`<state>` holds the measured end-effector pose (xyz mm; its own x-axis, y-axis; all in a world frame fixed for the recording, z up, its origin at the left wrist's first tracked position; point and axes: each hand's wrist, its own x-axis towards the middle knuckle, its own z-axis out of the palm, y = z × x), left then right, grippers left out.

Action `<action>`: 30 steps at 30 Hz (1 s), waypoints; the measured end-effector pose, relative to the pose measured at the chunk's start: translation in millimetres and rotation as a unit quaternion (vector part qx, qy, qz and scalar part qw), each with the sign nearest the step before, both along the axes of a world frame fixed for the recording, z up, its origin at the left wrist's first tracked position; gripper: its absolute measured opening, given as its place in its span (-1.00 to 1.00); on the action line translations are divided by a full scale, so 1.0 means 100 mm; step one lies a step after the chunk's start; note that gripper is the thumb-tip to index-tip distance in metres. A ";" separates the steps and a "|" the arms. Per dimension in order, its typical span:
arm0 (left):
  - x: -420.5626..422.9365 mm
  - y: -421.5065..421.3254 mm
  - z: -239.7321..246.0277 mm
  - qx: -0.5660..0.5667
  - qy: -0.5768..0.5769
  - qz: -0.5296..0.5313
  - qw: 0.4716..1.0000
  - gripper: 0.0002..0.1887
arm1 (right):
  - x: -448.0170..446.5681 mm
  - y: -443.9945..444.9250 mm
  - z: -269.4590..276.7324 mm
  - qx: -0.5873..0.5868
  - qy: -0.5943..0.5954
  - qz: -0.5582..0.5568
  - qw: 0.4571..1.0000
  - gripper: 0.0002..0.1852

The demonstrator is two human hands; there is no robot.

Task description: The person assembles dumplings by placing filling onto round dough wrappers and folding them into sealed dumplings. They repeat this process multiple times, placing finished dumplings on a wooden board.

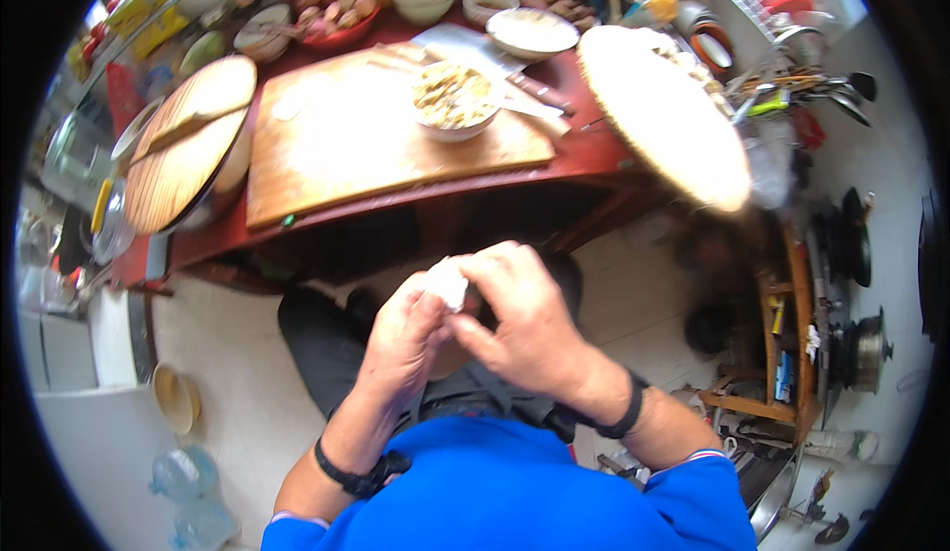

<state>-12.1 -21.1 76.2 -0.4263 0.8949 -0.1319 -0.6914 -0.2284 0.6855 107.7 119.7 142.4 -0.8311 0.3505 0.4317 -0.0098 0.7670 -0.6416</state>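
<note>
Above my lap, my left hand (401,339) holds a small white piece of dough (447,287), folded or bunched, between thumb and fingers. The thumb and fingers of my right hand (523,317) grip its right edge. Beyond my hands lies a floured wooden board (334,172) on a red table (594,117). A round flat dough wrapper (288,106) rests near its left side. Toward the board's right stands a bowl of chopped yellowish filling (454,97), with a pale utensil handle (531,108) sticking out to the right.
A large round tray (668,121) overhangs the table's right edge, with pale pieces (686,65) along its far rim. A pot with a slatted wooden lid (189,143) stands at left. Behind are a cleaver (471,46), a white bowl (533,32) and a red bowl (338,35).
</note>
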 end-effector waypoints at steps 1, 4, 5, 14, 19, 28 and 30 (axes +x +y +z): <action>0.00 0.03 0.02 0.002 0.004 -0.002 1.000 -0.52 | 0.00 0.02 0.01 -0.007 0.005 -0.002 1.000 -0.46; 0.00 0.10 0.11 -0.034 0.016 -0.002 0.999 -0.61 | 0.03 0.03 0.07 -0.044 -0.007 -0.012 0.999 -0.51; -0.02 0.11 0.15 -0.045 0.026 -0.010 0.999 -0.63 | 0.05 0.05 0.09 -0.025 -0.011 -0.015 1.000 -0.48; 0.00 0.50 0.40 -0.055 0.106 -0.051 0.992 -0.63 | 0.15 0.30 0.25 -0.013 0.050 -0.074 0.996 -0.57; 0.03 0.56 0.42 -0.049 0.148 -0.062 0.986 -0.56 | 0.27 0.91 0.43 -0.132 0.115 -0.141 0.974 -0.68; -0.06 0.24 0.04 -0.130 0.149 -0.035 0.980 -0.74 | 0.36 2.73 0.45 -0.034 -0.049 -0.302 0.951 -0.53; -0.09 0.17 -0.02 -0.143 0.153 -0.029 0.977 -0.74 | 0.28 2.89 0.36 -0.066 -0.055 -0.309 0.947 -0.48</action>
<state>-21.2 -4.0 74.4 -0.4338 0.8643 -0.2546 -0.4506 0.0365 0.8920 135.5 409.2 178.0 -0.4873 0.8294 0.2731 0.4872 0.5178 -0.7032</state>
